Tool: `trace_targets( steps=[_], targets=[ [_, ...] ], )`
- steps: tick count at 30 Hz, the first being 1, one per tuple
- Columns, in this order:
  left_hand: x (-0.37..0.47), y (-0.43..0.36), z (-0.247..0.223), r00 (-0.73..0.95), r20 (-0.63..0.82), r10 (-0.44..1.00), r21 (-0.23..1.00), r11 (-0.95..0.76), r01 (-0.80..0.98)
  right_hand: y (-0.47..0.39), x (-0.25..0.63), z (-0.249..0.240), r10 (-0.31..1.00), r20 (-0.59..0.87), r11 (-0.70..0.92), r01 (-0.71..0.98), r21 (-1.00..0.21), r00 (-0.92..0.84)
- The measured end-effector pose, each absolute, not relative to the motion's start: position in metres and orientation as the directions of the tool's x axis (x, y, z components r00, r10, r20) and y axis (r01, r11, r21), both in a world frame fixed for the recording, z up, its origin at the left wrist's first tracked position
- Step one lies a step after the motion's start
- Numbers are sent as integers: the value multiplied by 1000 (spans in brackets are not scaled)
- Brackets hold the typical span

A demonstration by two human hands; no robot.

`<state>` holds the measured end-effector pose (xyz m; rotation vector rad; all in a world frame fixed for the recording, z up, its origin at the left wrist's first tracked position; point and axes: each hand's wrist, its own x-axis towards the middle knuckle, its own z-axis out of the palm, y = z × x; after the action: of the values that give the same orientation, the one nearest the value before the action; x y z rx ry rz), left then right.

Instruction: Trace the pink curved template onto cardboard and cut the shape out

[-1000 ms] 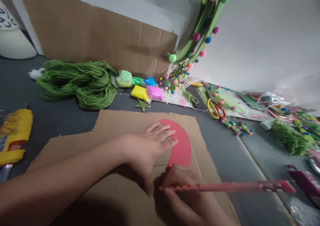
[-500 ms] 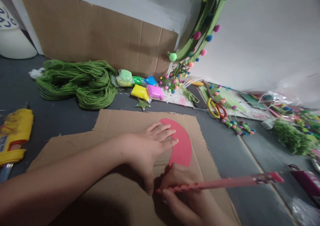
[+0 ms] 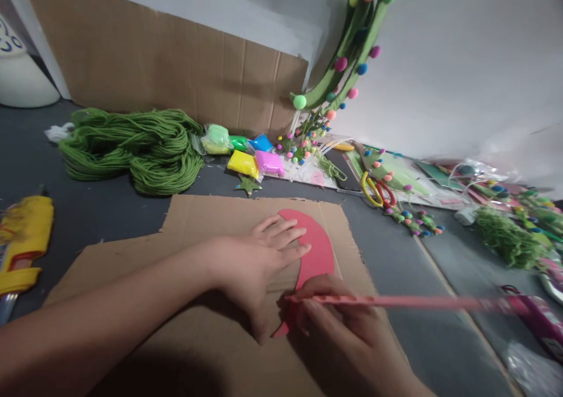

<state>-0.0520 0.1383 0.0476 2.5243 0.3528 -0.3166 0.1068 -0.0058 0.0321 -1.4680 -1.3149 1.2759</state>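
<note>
A red crescent-shaped cutout (image 3: 317, 247) lies flat on a brown cardboard sheet (image 3: 132, 250). My left hand (image 3: 259, 262) is spread out, its fingertips resting on the cutout's inner edge and its thumb on the cardboard. In my right hand (image 3: 347, 321) is a pink pencil (image 3: 404, 303), pinched near its tip and pointing left. The tip is at the inner edge of the crescent's lower part, which my right hand partly covers. The pencil's far end is blurred.
Behind the cardboard lie green yarn (image 3: 132, 151), clay packets (image 3: 243, 163) and a green star (image 3: 247, 185). A yellow glue gun (image 3: 26, 233) is at the left. Scissors (image 3: 377, 189) and green string (image 3: 505, 236) lie to the right. Another cardboard panel (image 3: 167, 63) leans on the wall.
My right hand and the pencil have moved up along the crescent's inner edge, uncovering its lower tip. The pencil is now nearly level. My left hand stays on the cutout.
</note>
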Motion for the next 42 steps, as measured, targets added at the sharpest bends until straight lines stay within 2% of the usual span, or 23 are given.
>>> trace_targets(
  steps=[4, 7, 10, 12, 17, 20, 23, 25, 26, 30, 35, 38, 42],
  targets=[
    [-53, 140, 52, 925, -319, 208, 548, -756, 359, -2, 126, 40, 981, 65, 156, 549, -821, -182],
    [-54, 141, 57, 899, -332, 287, 614, -657, 437, 3, 139, 41, 950, 82, 270, 658, -703, -302],
    [-55, 143, 60, 879, -320, 353, 648, -596, 475, 6, 146, 42, 958, 68, 258, 729, -634, -280],
    [-56, 144, 61, 872, -303, 384, 643, -593, 484, 7, 147, 46, 965, 83, 245, 738, -629, -250],
    [-59, 148, 61, 858, -289, 424, 606, -613, 507, 2, 133, 64, 995, 102, 95, 590, -802, -23],
    [-61, 147, 64, 862, -265, 432, 604, -622, 498, -1, 127, 70, 999, 47, 47, 534, -844, -14],
    [-65, 147, 76, 858, -199, 473, 603, -631, 488, 7, 137, 64, 996, 40, 79, 606, -791, -77],
    [-72, 147, 87, 830, -152, 537, 589, -625, 512, 19, 150, 55, 992, 67, 123, 704, -700, -106],
    [-76, 147, 93, 807, -133, 575, 579, -616, 534, 26, 157, 50, 993, 91, 115, 761, -638, -74],
    [-96, 129, 103, 728, -109, 677, 526, -582, 619, 56, 169, 38, 987, 159, 91, 828, -553, -2],
    [-112, 74, 82, 756, -167, 633, 474, -621, 624, 73, 157, 33, 977, 212, 127, 853, -507, -20],
    [-120, 51, 63, 770, -192, 608, 452, -642, 620, 72, 157, 37, 967, 252, 119, 834, -539, 25],
    [-132, 44, 50, 730, -161, 664, 477, -596, 646, 53, 153, 45, 955, 287, 147, 731, -666, 69]
  ],
)
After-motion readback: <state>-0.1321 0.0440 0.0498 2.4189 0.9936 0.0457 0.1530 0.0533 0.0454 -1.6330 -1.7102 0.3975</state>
